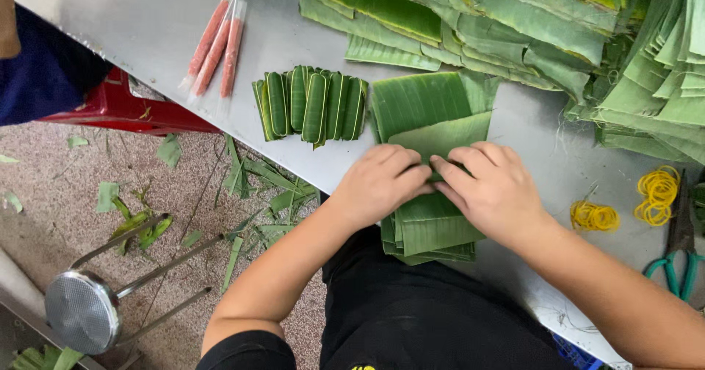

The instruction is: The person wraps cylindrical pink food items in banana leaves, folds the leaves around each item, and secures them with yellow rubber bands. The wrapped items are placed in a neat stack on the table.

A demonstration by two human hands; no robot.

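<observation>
In the centre of the frame we press our left hand and right hand side by side on a leaf stack, fingers curled and pinching the folded top leaf. Rolled leaf parcels lie just upper left, sausages farther; rubber bands and scissors at right

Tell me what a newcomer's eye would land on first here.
Both hands meet at the centre of the metal table: the left hand and right hand press on a stack of cut banana leaves. Just left of it stands a row of finished green leaf rolls, with pink sausages in clear wrap beyond. Yellow rubber bands lie at the right.
</observation>
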